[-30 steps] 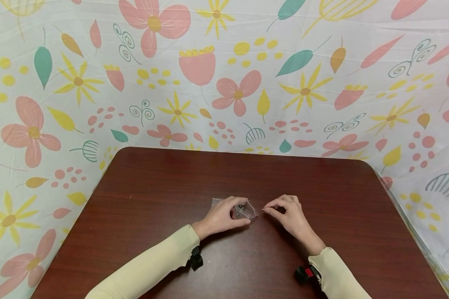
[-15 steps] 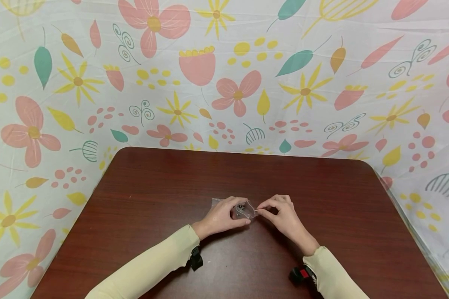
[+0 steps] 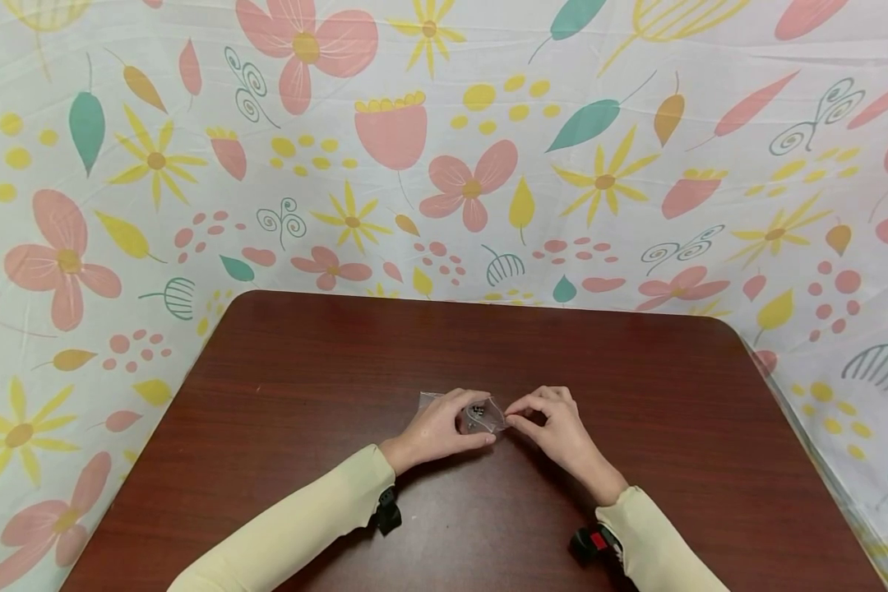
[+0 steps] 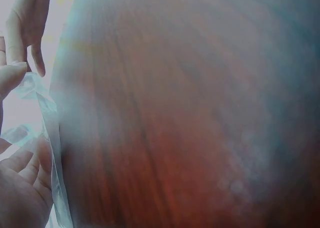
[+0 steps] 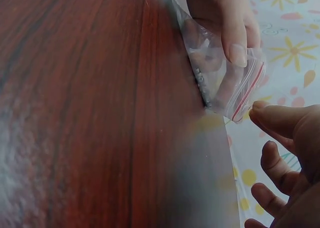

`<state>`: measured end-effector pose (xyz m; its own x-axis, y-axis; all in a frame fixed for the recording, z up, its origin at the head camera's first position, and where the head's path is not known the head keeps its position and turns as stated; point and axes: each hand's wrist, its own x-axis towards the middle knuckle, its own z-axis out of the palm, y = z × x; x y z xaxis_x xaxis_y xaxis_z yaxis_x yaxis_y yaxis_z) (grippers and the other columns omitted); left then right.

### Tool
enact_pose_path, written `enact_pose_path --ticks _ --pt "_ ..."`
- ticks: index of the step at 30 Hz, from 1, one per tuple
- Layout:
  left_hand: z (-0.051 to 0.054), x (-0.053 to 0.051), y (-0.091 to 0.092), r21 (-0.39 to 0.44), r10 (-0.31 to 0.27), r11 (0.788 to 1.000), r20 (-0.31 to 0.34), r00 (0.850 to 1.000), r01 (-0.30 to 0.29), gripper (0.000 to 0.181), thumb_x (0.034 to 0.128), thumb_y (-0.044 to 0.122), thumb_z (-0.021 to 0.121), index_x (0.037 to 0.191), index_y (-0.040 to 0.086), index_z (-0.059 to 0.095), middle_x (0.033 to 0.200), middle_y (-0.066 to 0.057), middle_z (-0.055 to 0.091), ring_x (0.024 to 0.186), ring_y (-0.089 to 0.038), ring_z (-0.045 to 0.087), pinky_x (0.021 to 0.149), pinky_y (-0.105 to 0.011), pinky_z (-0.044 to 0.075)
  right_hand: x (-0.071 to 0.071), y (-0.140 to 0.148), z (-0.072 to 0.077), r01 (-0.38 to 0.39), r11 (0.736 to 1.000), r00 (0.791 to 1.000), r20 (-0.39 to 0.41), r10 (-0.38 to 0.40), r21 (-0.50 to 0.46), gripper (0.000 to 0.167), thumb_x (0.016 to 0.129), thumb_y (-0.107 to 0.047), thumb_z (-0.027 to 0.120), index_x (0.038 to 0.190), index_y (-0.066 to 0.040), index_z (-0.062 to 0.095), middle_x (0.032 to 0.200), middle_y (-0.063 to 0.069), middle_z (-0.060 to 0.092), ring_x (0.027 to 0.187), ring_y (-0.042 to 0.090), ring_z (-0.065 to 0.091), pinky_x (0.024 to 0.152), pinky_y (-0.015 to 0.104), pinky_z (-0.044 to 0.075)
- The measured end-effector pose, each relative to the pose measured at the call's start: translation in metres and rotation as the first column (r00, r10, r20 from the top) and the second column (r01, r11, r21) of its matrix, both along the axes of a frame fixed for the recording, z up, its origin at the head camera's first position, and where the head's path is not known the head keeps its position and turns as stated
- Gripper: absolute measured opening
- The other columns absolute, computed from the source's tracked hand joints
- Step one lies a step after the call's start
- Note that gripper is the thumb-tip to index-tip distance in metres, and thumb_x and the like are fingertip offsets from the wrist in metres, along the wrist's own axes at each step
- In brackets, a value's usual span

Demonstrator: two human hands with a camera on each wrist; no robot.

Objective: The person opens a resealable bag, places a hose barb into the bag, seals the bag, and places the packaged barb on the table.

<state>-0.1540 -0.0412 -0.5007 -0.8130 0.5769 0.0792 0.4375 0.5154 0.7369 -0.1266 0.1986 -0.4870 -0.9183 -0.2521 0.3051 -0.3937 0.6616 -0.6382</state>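
Note:
A small clear zip bag (image 3: 494,421) lies on the table with its mouth spread apart, facing right. Several small dark, shiny pieces (image 3: 477,410) sit inside it; their kind is too small to tell. My left hand (image 3: 437,429) grips the bag, its thumb on the near side and fingers on the far side. In the right wrist view, a red line edges the bag's mouth (image 5: 250,90). Right at that mouth, my right hand (image 3: 558,432) pinches thumb and index fingertips together round a tiny piece, mostly hidden by the fingertips.
The dark red-brown wooden table (image 3: 326,353) has rounded far corners. A flower-patterned cloth (image 3: 444,164) hangs behind it and along both sides. Black wrist cameras are strapped at both cuffs.
My right hand has moved left, carrying the pinched tiny piece from beside the bag up to its mouth. The left hand and the bag have stayed in place.

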Motion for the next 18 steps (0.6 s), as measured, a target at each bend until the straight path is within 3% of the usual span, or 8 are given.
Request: enact_pose_path --ticks 12,18 --pt "0.001 0.0014 -0.0004 -0.003 0.0 1.0 0.01 1.0 0.0 0.067 0.0916 0.044 0.08 0.149 0.017 0.058 0.121 -0.001 0.065 0.079 -0.007 0.062 0.069 -0.021 0.049 0.0034 0.0038 0.0033 0.004 1.0 1.0 0.031 -0.004 -0.008 0.012 0.087 -0.014 0.085 0.093 -0.024 0.08 0.085 -0.012 0.06 0.107 0.03 0.05 0.093 0.054 0.034" --pt "0.0008 0.0023 -0.0004 0.0 -0.003 1.0 0.019 1.0 0.003 0.068 0.0918 0.045 0.08 0.149 0.017 0.058 0.124 -0.002 0.065 0.079 -0.005 0.061 0.07 -0.021 0.05 0.0084 0.0046 0.0027 -0.006 1.0 1.0 0.002 0.006 -0.024 0.016 0.087 -0.011 0.085 0.091 -0.025 0.079 0.084 -0.013 0.061 0.103 0.028 0.051 0.092 0.053 0.034"
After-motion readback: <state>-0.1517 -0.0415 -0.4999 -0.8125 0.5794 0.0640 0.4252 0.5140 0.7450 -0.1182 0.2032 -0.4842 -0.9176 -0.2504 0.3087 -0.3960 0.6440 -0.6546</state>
